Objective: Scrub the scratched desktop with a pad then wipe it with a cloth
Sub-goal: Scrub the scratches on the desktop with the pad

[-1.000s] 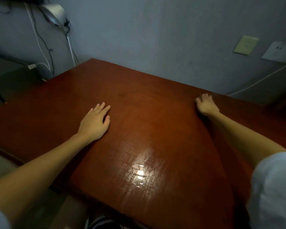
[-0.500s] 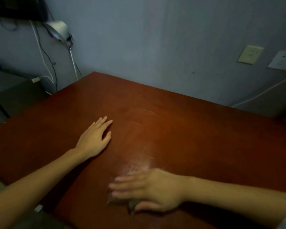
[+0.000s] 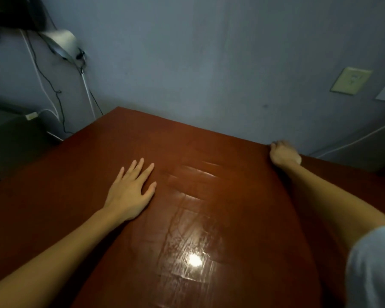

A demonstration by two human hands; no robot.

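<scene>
while the scrub step is judged to be in hand, the desktop (image 3: pixel 242 196) is seen as a wide red-brown top. shiny streaked marks (image 3: pixel 191 174) are seen just right of the left fingertips, and a glare spot (image 3: pixel 195 261) lies well behind them. the left hand (image 3: pixel 129 192) is laid flat, fingers spread, thumb out. the right hand (image 3: pixel 283 154) is set at the far edge, well apart from the left fingers, with its fingers bunched and curled down. whether a pad is pressed under them cannot be told. no cloth is seen. next, a firm pull back across the streaks is probably called for. a wall plate (image 3: pixel 350 80) is noted above the right fingers.
</scene>
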